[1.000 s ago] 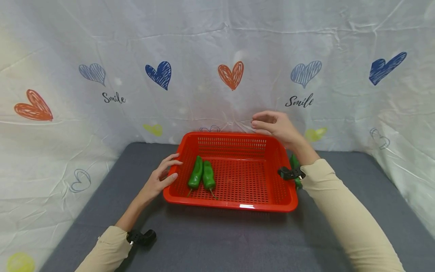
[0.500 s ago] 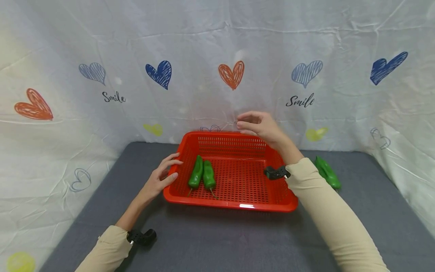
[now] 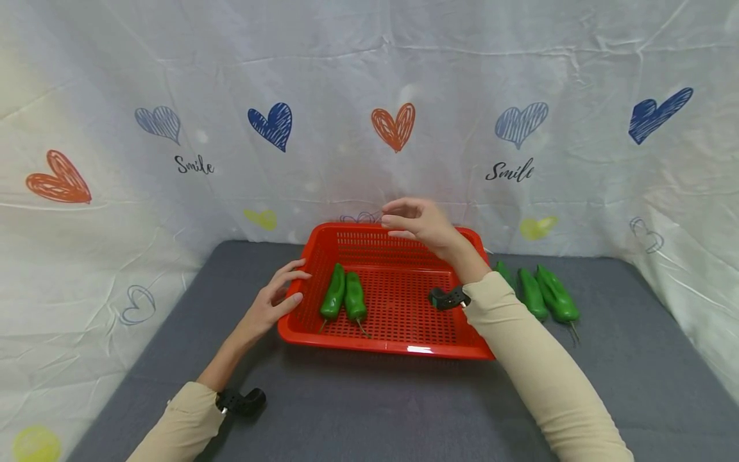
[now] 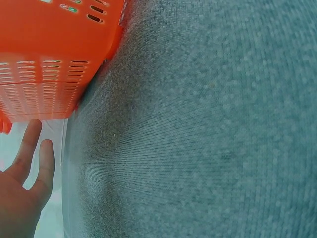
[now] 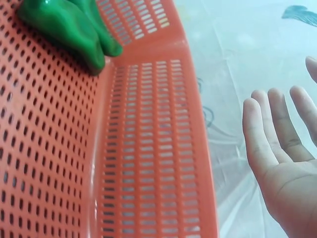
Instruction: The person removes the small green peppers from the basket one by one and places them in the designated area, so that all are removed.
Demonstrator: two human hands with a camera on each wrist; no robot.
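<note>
A red plastic basket (image 3: 398, 350) with slotted walls sits on the grey cloth. Inside it, at the left, lie two green peppers (image 3: 332, 295), side by side with stems toward the front. My left hand (image 3: 274, 301) rests at the basket's left rim, its fingers spread and fairly straight; the left wrist view shows part of the same hand (image 4: 25, 193) beside the basket wall. Above the basket's back rim hovers my right hand (image 3: 424, 224), with nothing in it. In the right wrist view its fingers (image 5: 252, 124) are loosely extended, apart from the basket.
Three more green peppers (image 3: 557, 295) lie on the grey tabletop (image 3: 623, 359) just right of the basket, one partly behind its rim and my right sleeve (image 3: 531, 359). A white curtain (image 3: 323, 58) printed with hearts hangs behind the table.
My right hand has moved left above the basket's back rim and slightly lower, uncovering the peppers on the right. The left hand, the basket and the two peppers inside stay put.
</note>
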